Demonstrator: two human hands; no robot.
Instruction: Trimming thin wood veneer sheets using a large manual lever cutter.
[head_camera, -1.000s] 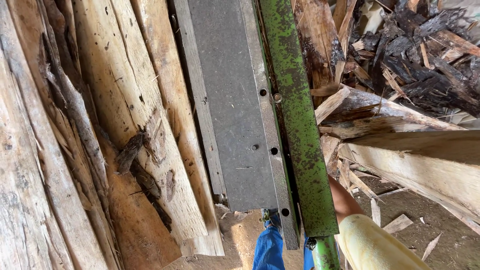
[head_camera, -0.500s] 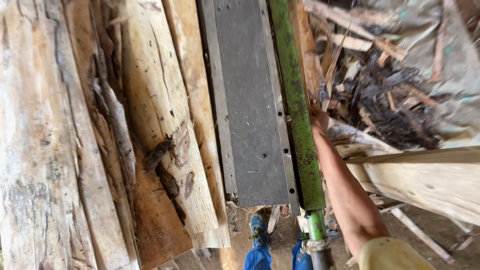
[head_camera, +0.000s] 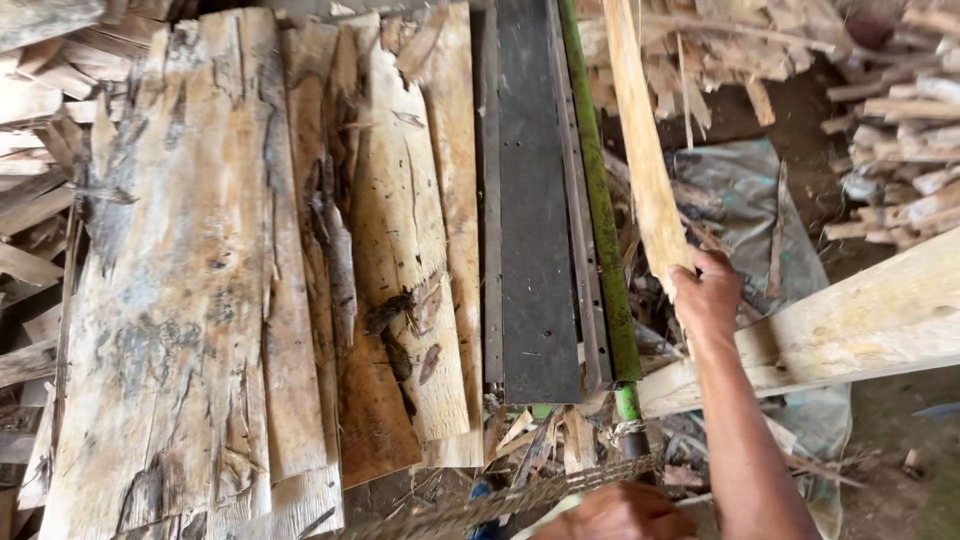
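Nearest, the left hand (head_camera: 612, 513) rests at the bottom edge on a rough frayed strip of wood (head_camera: 500, 505) (its fingers are cut off, so their state cannot be told). Beyond it, the right hand (head_camera: 708, 297) has its fingers wrapped tight around a long pale splintered wood slat (head_camera: 640, 150), which runs upward just beside the green metal rail (head_camera: 600, 200) and dark grey steel plate (head_camera: 535, 200). Weathered flat planks (head_camera: 220, 280) lie to the left.

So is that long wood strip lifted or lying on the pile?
Lifted: the right hand grips the wood strip at its near end, raising it above the scrap.
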